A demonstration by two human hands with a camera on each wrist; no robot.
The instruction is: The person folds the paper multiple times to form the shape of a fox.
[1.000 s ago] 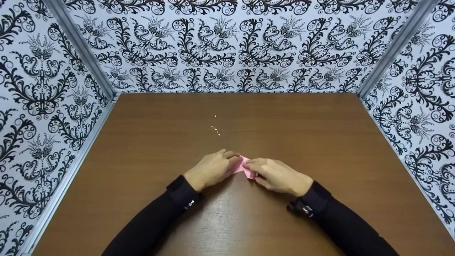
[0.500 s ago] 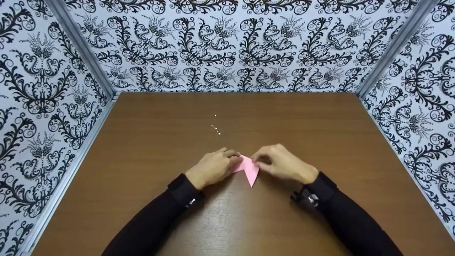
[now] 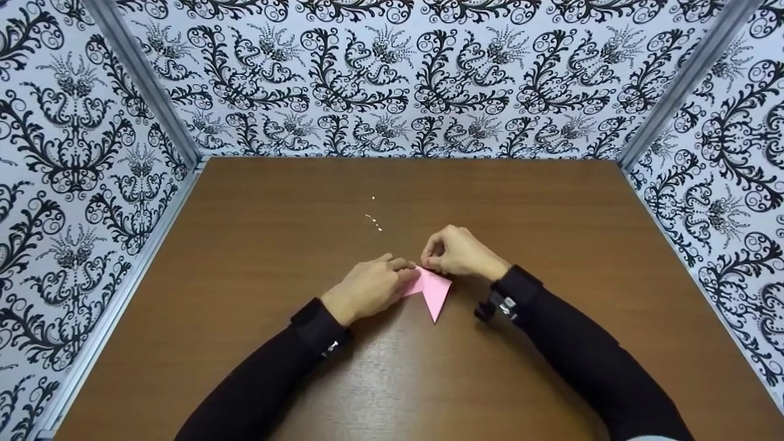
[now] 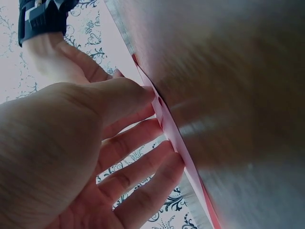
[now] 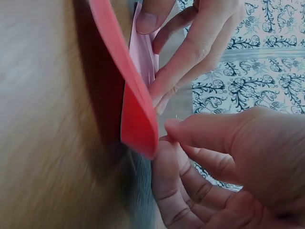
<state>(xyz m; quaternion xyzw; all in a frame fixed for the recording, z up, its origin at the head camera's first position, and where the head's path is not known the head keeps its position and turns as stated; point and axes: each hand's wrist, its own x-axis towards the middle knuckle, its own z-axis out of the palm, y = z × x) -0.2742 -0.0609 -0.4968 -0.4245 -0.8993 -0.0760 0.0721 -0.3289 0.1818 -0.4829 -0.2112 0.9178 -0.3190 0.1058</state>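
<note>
A piece of folded pink paper (image 3: 436, 293) lies on the brown table, with one pointed flap toward the person. My left hand (image 3: 372, 288) rests on its left part; in the left wrist view, thumb and fairly straight fingers (image 4: 147, 195) press along the paper (image 4: 177, 138). My right hand (image 3: 462, 252) is at the paper's far edge, thumb and index finger bent with tips close together. In the right wrist view, a reddish flap (image 5: 138, 117) stands raised off the table beside the right index finger (image 5: 164, 167). Whether any paper lies between the right fingertips cannot be made out.
The brown table (image 3: 294, 196) is bounded by patterned black-and-white walls (image 3: 380, 79) with grey metal corner posts (image 3: 147, 86). Small white specks (image 3: 374, 222) show on the table beyond the hands. Both forearms wear dark sleeves and wrist cameras.
My right hand has left the paper's front right part, passed its right side, and come to the far edge. The pointed flap is uncovered. The left hand holds its place.
</note>
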